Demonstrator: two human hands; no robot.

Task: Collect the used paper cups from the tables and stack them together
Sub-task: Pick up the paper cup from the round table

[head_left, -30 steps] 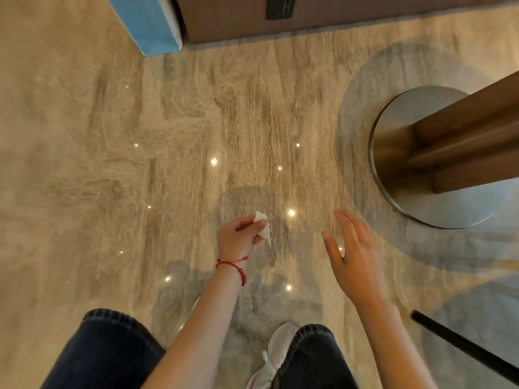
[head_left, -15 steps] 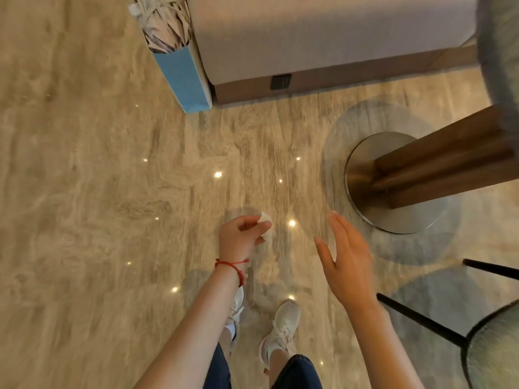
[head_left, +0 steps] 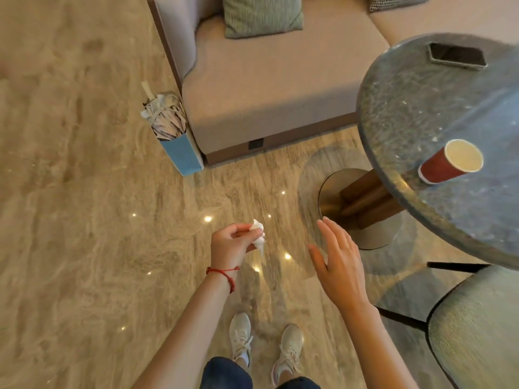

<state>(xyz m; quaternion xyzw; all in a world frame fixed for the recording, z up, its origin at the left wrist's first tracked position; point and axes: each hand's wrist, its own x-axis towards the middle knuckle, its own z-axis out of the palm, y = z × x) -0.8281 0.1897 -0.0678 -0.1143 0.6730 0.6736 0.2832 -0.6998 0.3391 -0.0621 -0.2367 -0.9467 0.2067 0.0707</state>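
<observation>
While the left hand (head_left: 234,242) pinches a crumpled tissue (head_left: 257,234), the right hand (head_left: 337,265), grip wide and empty, is nearer the red paper cup (head_left: 449,165), upright on the surface (head_left: 415,108), upper right of frame.

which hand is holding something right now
The left hand, with the red string bracelet, pinches a crumpled white tissue; the right hand is open and holds nothing.
</observation>
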